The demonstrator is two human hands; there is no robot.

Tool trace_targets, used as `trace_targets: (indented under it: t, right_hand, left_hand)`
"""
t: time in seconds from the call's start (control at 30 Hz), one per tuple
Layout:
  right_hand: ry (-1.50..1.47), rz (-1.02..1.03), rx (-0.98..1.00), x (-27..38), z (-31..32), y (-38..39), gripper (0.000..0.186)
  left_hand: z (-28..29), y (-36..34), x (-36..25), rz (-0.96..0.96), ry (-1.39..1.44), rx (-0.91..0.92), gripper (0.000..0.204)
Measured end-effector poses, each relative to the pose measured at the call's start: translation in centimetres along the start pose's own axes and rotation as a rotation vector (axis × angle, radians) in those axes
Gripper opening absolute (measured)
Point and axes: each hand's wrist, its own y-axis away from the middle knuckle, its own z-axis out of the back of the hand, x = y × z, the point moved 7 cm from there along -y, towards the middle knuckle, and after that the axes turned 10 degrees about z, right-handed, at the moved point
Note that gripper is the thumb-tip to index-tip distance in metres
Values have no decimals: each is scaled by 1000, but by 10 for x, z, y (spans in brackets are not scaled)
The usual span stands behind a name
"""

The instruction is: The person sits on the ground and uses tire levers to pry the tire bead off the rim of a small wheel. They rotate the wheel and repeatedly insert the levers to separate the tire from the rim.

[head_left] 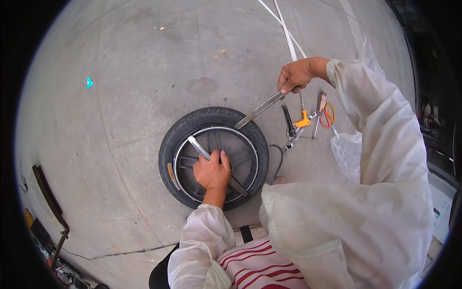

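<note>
A small black tyre [183, 130] on a spoked wheel rim [240, 139] lies flat on the concrete floor. My left hand [211, 171] presses down on a flat metal tyre lever [199, 148] that lies across the rim. My right hand [297, 74] grips the end of a second metal lever [260, 109], whose tip is wedged between tyre and rim at the upper right edge. Both arms wear loose white sleeves.
Loose tools lie on the floor right of the wheel: an orange-handled tool [303, 119], pliers with red-and-yellow handles [327, 115], a black tool [288, 120] and a wrench [294, 139]. White strapping [288, 36] runs up the floor. A blue scrap [89, 83] lies far left.
</note>
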Motion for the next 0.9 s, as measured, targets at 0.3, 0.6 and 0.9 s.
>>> trace_targets:
  t: [0.3,0.6,0.9]
  right_hand:
    - [633,249,-361,55,-17,35,23]
    - [845,-50,-593,93,-68,89,26]
    - [148,758,-878,89,-90,96,19]
  left_hand:
    - [-1,0,1,22,5,18,18]
    - [-3,1,4,38,39,31,19]
    - [0,1,2,35,7,13,20]
